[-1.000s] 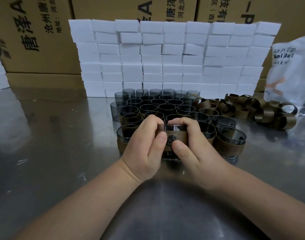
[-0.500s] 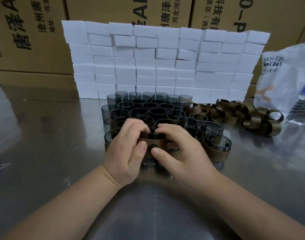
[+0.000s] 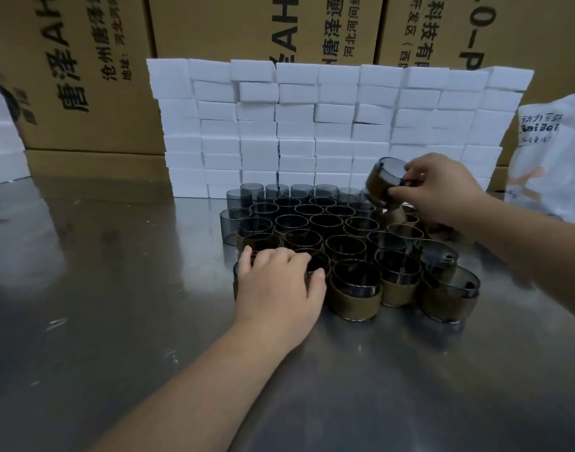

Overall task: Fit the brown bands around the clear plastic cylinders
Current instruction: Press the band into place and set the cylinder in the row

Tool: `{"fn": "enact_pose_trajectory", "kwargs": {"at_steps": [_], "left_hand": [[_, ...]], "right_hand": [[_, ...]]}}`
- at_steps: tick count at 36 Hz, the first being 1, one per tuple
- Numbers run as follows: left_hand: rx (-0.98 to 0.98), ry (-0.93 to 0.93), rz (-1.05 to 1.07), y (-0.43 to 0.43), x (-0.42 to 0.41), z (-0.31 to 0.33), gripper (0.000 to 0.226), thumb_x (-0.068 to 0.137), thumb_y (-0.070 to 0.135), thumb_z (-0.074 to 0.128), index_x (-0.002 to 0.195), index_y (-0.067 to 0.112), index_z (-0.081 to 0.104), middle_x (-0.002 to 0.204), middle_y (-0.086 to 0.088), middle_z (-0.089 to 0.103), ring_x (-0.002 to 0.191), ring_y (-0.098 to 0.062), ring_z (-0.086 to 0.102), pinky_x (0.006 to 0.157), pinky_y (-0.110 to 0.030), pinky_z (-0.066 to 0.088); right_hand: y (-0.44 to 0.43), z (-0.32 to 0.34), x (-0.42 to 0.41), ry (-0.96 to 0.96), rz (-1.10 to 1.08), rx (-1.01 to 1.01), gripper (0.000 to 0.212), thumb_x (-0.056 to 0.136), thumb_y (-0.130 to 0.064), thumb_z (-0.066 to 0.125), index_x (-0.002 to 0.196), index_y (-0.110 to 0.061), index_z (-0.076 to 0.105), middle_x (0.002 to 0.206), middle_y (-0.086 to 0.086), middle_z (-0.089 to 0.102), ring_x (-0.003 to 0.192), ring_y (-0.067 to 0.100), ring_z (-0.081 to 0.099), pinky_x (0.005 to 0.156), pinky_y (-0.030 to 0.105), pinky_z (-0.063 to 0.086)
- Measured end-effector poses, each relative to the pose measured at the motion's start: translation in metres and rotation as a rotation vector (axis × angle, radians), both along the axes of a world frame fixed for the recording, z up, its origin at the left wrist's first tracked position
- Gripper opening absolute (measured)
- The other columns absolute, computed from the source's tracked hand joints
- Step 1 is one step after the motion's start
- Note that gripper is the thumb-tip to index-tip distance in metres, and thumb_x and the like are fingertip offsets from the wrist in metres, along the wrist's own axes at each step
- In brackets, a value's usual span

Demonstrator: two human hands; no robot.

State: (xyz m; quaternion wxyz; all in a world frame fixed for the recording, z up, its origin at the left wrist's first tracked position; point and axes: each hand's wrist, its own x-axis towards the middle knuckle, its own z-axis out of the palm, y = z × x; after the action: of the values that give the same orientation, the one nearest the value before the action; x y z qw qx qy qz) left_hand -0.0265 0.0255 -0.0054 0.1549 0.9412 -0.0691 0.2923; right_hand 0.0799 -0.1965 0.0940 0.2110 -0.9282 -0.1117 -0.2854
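Observation:
Several smoky clear plastic cylinders stand packed together on the steel table. Those in the front rows wear brown bands, such as one banded cylinder. My right hand holds a banded cylinder tilted in the air above the cluster's back right corner, fingers pinching its side. My left hand lies over the front left cylinder, fingers curled round its top. Loose brown bands lie to the right, mostly hidden under my right hand.
A wall of white foam blocks stands right behind the cylinders, with cardboard boxes behind it. A white plastic bag sits at the far right. More white blocks show at the left edge.
Both hands were pressing a band onto one cylinder at the front. Now my right hand has lifted that banded cylinder up and to the back right, and my left hand has dropped onto a front left cylinder.

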Motion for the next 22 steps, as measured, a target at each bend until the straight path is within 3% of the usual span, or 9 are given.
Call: {"fn": "enact_pose_trajectory", "kwargs": {"at_steps": [3, 6, 11, 14, 18, 22], "left_hand": [[0.034, 0.008, 0.032, -0.001, 0.002, 0.0, 0.048, 0.088, 0.047, 0.025, 0.11, 0.028, 0.062, 0.112, 0.011, 0.06, 0.113, -0.014, 0.046, 0.106, -0.035, 0.001], [0.042, 0.015, 0.028, -0.003, 0.003, -0.001, 0.041, 0.09, 0.045, 0.031, 0.11, 0.026, 0.063, 0.111, 0.008, 0.061, 0.112, -0.016, 0.045, 0.105, -0.036, 0.014], [0.04, 0.005, 0.034, -0.005, 0.004, -0.002, 0.038, 0.091, 0.044, 0.035, 0.106, 0.025, 0.064, 0.107, 0.007, 0.061, 0.11, -0.017, 0.044, 0.093, -0.034, 0.025], [0.038, 0.01, 0.036, -0.005, 0.005, -0.003, 0.038, 0.091, 0.044, 0.034, 0.106, 0.026, 0.064, 0.106, 0.008, 0.06, 0.109, -0.016, 0.043, 0.091, -0.033, 0.025], [0.042, 0.014, 0.038, -0.005, 0.005, -0.003, 0.036, 0.091, 0.043, 0.036, 0.104, 0.026, 0.065, 0.106, 0.008, 0.06, 0.109, -0.016, 0.043, 0.091, -0.033, 0.026], [0.052, 0.025, 0.043, -0.005, 0.005, -0.002, 0.036, 0.09, 0.044, 0.035, 0.103, 0.027, 0.065, 0.104, 0.01, 0.06, 0.108, -0.015, 0.044, 0.091, -0.033, 0.027]], "right_hand": [[-0.011, -0.002, 0.029, 0.104, -0.113, -0.031, 0.023, 0.082, -0.03, 0.067, 0.071, -0.011, 0.058, 0.084, 0.012, 0.063, 0.068, 0.025, 0.056, 0.053, 0.027, 0.037], [-0.015, -0.01, 0.049, 0.174, -0.197, -0.058, 0.022, 0.083, -0.028, 0.065, 0.074, -0.009, 0.061, 0.068, 0.005, 0.057, 0.067, 0.023, 0.052, 0.049, 0.025, 0.031], [-0.007, -0.024, 0.066, 0.248, -0.214, -0.131, 0.03, 0.086, -0.027, 0.062, 0.08, 0.002, 0.068, 0.076, 0.017, 0.066, 0.066, 0.026, 0.052, 0.051, 0.027, 0.036], [-0.001, -0.031, 0.071, 0.274, -0.207, -0.167, 0.025, 0.086, -0.028, 0.062, 0.082, -0.003, 0.066, 0.075, 0.011, 0.061, 0.074, 0.027, 0.052, 0.056, 0.029, 0.034], [0.001, -0.032, 0.074, 0.305, -0.187, -0.18, 0.026, 0.087, -0.029, 0.06, 0.074, -0.007, 0.062, 0.065, 0.006, 0.054, 0.067, 0.023, 0.049, 0.049, 0.025, 0.03], [-0.004, -0.032, 0.075, 0.317, -0.178, -0.168, 0.023, 0.087, -0.03, 0.059, 0.077, -0.009, 0.063, 0.068, 0.006, 0.056, 0.066, 0.02, 0.05, 0.051, 0.026, 0.033]]}}
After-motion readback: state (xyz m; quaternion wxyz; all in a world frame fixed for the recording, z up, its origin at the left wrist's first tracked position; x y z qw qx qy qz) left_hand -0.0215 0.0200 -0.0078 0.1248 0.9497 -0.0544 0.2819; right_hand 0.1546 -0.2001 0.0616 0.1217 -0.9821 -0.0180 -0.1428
